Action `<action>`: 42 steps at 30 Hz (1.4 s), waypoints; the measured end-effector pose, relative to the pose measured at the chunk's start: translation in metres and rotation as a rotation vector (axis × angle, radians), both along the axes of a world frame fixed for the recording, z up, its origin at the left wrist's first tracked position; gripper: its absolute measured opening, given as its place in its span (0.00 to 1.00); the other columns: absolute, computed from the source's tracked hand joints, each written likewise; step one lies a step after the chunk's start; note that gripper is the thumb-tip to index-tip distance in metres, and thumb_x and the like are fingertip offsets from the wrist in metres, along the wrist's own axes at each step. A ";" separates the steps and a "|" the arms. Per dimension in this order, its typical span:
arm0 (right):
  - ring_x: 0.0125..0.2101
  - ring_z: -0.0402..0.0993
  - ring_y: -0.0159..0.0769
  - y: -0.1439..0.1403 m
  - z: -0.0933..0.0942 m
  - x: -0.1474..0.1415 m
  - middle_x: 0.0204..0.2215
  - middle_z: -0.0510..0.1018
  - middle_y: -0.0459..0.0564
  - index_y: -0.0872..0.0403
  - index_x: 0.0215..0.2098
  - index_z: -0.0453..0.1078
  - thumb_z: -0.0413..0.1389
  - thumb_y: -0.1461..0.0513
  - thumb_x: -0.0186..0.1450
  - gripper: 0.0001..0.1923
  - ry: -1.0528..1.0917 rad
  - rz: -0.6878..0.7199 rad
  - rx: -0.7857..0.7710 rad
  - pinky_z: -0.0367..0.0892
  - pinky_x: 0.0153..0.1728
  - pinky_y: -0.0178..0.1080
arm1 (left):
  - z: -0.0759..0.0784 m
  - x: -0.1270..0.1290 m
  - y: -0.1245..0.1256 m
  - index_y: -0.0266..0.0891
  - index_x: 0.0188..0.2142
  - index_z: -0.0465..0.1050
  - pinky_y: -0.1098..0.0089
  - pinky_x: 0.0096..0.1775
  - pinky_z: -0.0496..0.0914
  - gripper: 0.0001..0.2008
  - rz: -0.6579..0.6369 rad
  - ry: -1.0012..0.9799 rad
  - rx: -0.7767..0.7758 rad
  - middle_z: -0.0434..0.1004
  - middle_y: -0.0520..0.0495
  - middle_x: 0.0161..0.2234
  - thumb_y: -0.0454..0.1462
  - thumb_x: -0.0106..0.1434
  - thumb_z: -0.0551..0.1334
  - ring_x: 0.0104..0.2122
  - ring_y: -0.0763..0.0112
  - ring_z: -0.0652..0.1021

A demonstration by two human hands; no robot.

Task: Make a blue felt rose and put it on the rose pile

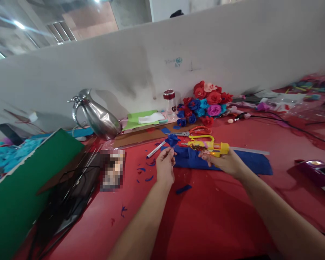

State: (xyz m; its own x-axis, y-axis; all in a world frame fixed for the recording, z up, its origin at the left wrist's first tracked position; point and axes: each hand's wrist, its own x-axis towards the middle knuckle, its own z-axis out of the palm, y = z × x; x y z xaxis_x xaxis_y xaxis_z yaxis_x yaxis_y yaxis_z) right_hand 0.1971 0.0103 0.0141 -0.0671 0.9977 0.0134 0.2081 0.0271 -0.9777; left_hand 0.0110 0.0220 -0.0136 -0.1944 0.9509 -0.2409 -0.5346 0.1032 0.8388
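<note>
Hands meet over a red table (206, 216), both raised just above a sheet of blue felt (249, 162) that lies flat beneath them. The left hand (165, 168) is closed in a pinch on the base of a small blue felt flower (172, 140), holding it upright so the bloom faces the tool. The right hand (223, 162) is wrapped around a yellow glue gun (208, 146), whose nozzle points left toward the flower, near it but not touching.

Blue scraps (183, 189) lie on the table just below the hands. Orange-handled scissors (196, 131) and a white marker (155, 149) rest within reach just beyond. Finished felt flowers (206, 101), red, blue and pink, are heaped against the white wall (233, 47), out of the working space, with a clear jar (170, 101) and a steel jug (97, 115) to their left. Faint handwriting (176, 62) on the wall is too small to read.
</note>
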 end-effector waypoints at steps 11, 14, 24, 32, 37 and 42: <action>0.28 0.76 0.40 0.005 -0.022 -0.008 0.28 0.81 0.50 0.53 0.30 0.77 0.65 0.50 0.47 0.18 0.025 -0.027 0.124 0.73 0.32 0.41 | 0.003 0.006 -0.006 0.36 0.27 0.72 0.78 0.22 0.54 0.15 -0.042 0.052 0.016 0.69 0.55 0.20 0.41 0.42 0.72 0.18 0.84 0.62; 0.30 0.78 0.42 0.007 -0.026 -0.008 0.30 0.82 0.50 0.52 0.31 0.78 0.65 0.51 0.47 0.17 0.028 -0.039 0.100 0.74 0.34 0.43 | 0.004 0.007 -0.007 0.36 0.27 0.73 0.77 0.22 0.54 0.13 -0.060 0.065 0.027 0.69 0.55 0.20 0.40 0.43 0.71 0.18 0.83 0.62; 0.33 0.78 0.43 0.008 -0.034 -0.005 0.32 0.83 0.49 0.51 0.33 0.79 0.64 0.52 0.50 0.15 -0.029 -0.070 0.100 0.74 0.37 0.43 | 0.006 0.008 -0.008 0.36 0.26 0.73 0.79 0.22 0.54 0.15 -0.074 0.027 -0.006 0.70 0.54 0.20 0.40 0.41 0.72 0.18 0.84 0.63; 0.36 0.79 0.43 0.006 -0.030 -0.005 0.34 0.83 0.49 0.52 0.34 0.78 0.64 0.53 0.52 0.15 -0.034 -0.086 0.127 0.74 0.39 0.42 | 0.010 0.008 -0.009 0.35 0.26 0.74 0.79 0.22 0.54 0.14 -0.084 -0.007 -0.014 0.70 0.54 0.20 0.38 0.40 0.73 0.18 0.85 0.63; 0.35 0.80 0.45 0.004 -0.025 -0.008 0.31 0.83 0.50 0.52 0.31 0.78 0.64 0.51 0.50 0.15 -0.013 -0.083 0.107 0.75 0.39 0.44 | 0.012 0.007 -0.009 0.35 0.26 0.73 0.79 0.22 0.54 0.14 -0.096 -0.011 -0.007 0.70 0.54 0.20 0.39 0.40 0.72 0.18 0.85 0.63; 0.35 0.79 0.45 0.004 -0.023 -0.008 0.32 0.83 0.49 0.51 0.30 0.77 0.65 0.52 0.50 0.13 0.007 -0.064 0.109 0.75 0.39 0.43 | 0.010 0.007 -0.008 0.35 0.26 0.73 0.79 0.22 0.55 0.14 -0.087 -0.032 -0.017 0.70 0.54 0.20 0.38 0.39 0.72 0.18 0.85 0.63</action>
State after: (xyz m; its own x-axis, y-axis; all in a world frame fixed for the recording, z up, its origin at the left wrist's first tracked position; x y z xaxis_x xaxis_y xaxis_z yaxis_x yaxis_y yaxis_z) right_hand 0.1896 0.0143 -0.0091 -0.0029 0.9925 0.1225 0.2065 0.1205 -0.9710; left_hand 0.0176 0.0142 -0.0039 -0.1034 0.9596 -0.2618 -0.5497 0.1642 0.8191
